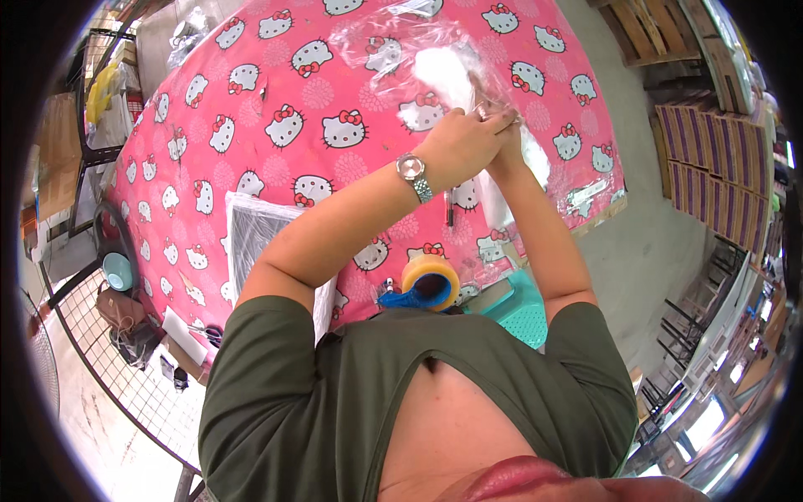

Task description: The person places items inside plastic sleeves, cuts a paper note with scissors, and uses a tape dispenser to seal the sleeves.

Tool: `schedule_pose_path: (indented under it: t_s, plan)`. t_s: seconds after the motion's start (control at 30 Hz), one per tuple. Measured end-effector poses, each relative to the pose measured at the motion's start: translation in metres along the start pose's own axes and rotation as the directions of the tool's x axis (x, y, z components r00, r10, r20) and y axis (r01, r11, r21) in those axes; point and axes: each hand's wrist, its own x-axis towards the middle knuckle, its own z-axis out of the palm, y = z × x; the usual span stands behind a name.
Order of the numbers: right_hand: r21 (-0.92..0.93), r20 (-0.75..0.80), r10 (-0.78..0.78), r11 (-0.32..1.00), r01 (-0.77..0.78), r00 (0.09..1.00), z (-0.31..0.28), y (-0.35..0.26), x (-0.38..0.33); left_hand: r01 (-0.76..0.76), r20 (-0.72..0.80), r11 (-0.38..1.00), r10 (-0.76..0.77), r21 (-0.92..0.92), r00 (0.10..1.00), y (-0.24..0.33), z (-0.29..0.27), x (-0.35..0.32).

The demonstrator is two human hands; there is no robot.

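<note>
Clear plastic wrapping (389, 54) with something white (439, 74) under or inside it lies crumpled on the pink table cover. My left hand (470, 140), a metal watch on its wrist, has its fingers bent and closed on the plastic. Right beside it and partly covered by it, my right hand (507, 144) pinches the same wrapping. More of the white material (535, 161) shows to the right of my hands; its kind is hard to make out. A dark pen (450, 211) lies below my wrists.
Near my body are a tape roll in a blue dispenser (408, 299) and a teal plastic basket (523, 314). A plastic-wrapped flat panel (261, 230) lies under my left forearm. Scissors (214, 336) rest at the left edge. Stacked cartons (711, 167) stand beyond the table's right side.
</note>
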Motion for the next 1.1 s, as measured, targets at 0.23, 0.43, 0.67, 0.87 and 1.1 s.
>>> schedule_pose_path:
  t_s: [0.23,0.43,0.67,0.87,1.1]
  plan:
    - [-0.031,0.069,-0.132,0.991,0.134,0.989,0.031,0.012,-0.004,0.202,-0.07,0.979,-0.203,-0.019,0.977,-0.033,0.04,-0.005]
    - [-0.221,-0.24,-0.065,0.975,0.01,0.969,0.053,0.004,-0.058,0.214,-0.062,0.975,-0.218,-0.059,0.974,-0.024,0.054,-0.011]
    - [-0.079,-0.246,0.158,0.98,-0.182,0.956,0.06,0.032,-0.007,0.217,-0.087,0.975,-0.221,-0.056,0.971,-0.019,0.05,0.0]
    - [-0.329,-0.245,0.022,0.939,-0.104,0.969,0.042,0.008,-0.016,0.29,-0.138,0.937,-0.319,-0.195,0.938,-0.019,0.045,-0.004]
    - [-0.171,0.295,-0.153,0.963,0.21,0.943,-0.002,-0.065,-0.07,0.348,-0.113,0.909,-0.38,-0.231,0.918,-0.017,0.057,-0.038]
